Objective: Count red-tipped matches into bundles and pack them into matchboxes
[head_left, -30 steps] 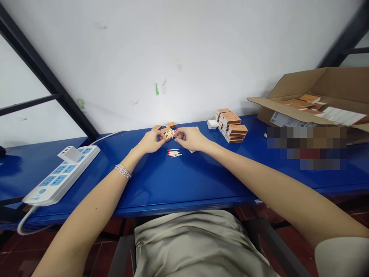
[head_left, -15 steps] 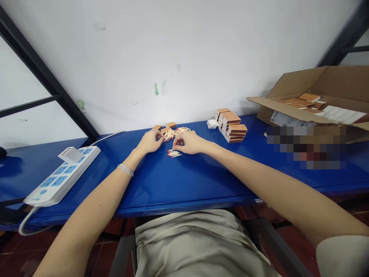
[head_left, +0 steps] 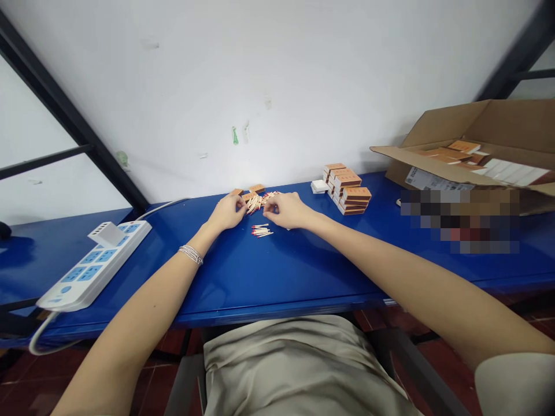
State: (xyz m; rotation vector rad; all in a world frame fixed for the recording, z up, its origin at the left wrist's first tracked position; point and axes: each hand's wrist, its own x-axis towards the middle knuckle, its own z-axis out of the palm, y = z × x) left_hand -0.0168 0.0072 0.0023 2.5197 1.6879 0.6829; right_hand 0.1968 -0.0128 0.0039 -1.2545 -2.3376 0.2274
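Observation:
A loose heap of red-tipped matches lies on the blue table, spreading between my two hands. My left hand rests at the left edge of this heap, its fingers curled and thumb near the forefinger; whatever they hold is hidden. From the right, my right hand reaches over the heap with fingertips pinched together, and I cannot make out what is between them. A small pale end shows below its palm. A smaller group of matches lies in a rough row, heads left, just in front of the heap.
Small orange matchboxes lie behind the heap. Stacked matchboxes stand to the right beside white trays. An open cardboard box holding more boxes is at far right. A white power strip lies at left.
My right hand has drawn back from the small row of matches, up toward the heap. More of the row now shows. My left hand has hardly moved.

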